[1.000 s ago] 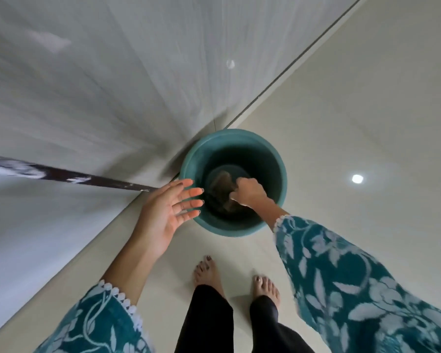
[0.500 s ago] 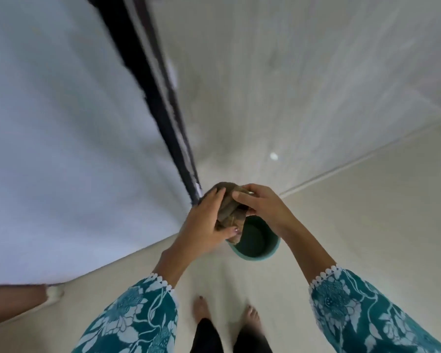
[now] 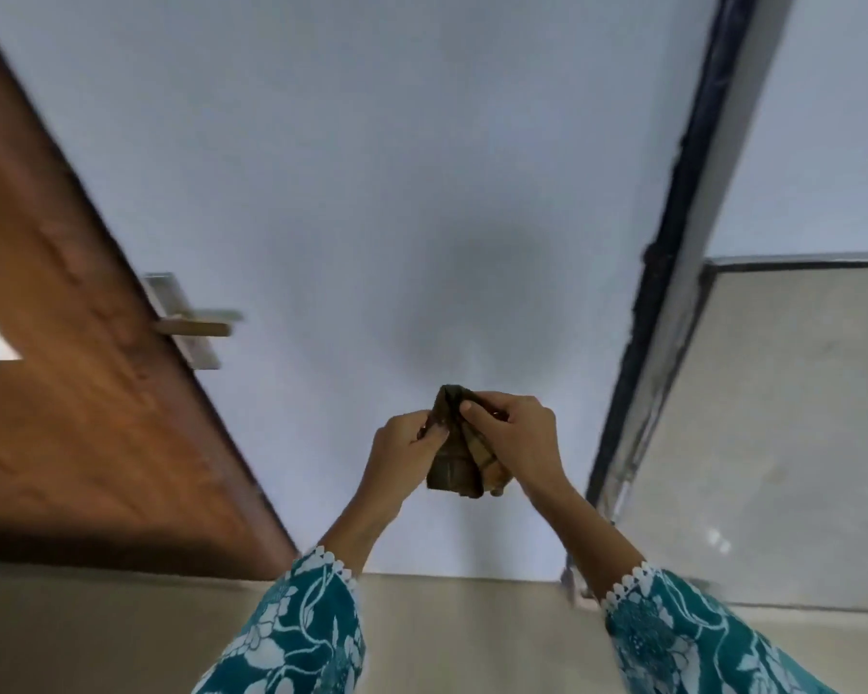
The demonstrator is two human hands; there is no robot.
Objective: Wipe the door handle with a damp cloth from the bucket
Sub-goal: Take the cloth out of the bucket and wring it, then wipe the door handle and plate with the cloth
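pale wall (image 3: pixel 372 167), both hands raised, fingers (image 3: pixel 477 410) pinching cloth (image 3: pixel 454 463)

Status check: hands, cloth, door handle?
Left hand and right hand both gripping the cloth. Door handle up-left on the brown door, untouched. Nothing between cloth and handle.

Your left hand (image 3: pixel 403 450) and right hand (image 3: pixel 519 443) both pinch a brown cloth (image 3: pixel 456 460). The door handle (image 3: pixel 191 323) is off to your left.
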